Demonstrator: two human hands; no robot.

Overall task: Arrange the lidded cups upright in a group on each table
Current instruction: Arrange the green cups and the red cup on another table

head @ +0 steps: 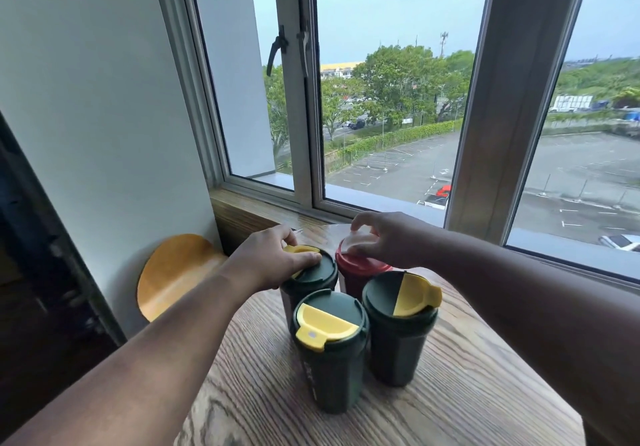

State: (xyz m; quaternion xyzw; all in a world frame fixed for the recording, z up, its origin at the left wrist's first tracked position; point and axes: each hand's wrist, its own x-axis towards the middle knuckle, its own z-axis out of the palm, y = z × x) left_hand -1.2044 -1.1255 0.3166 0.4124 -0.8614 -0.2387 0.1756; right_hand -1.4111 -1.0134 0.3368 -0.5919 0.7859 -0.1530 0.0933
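Several lidded cups stand upright in a tight cluster on the wooden table point(450, 393). Two dark green cups with yellow flip lids are nearest me, one front left point(329, 352) and one front right point(400, 328). Behind them stand a third green cup point(317, 277) and a red cup point(356, 272) with a pale lid flap. My left hand point(273, 260) rests on top of the back green cup, fingers around its lid. Fingers curled, my right hand point(384, 238) grips the red cup's lid from above.
The table butts against a wooden window sill point(249, 213) below a large window point(381, 99). A round yellow-orange seat point(173, 272) shows to the left by the white wall point(86, 116). Bare tabletop lies right of and in front of the cups.
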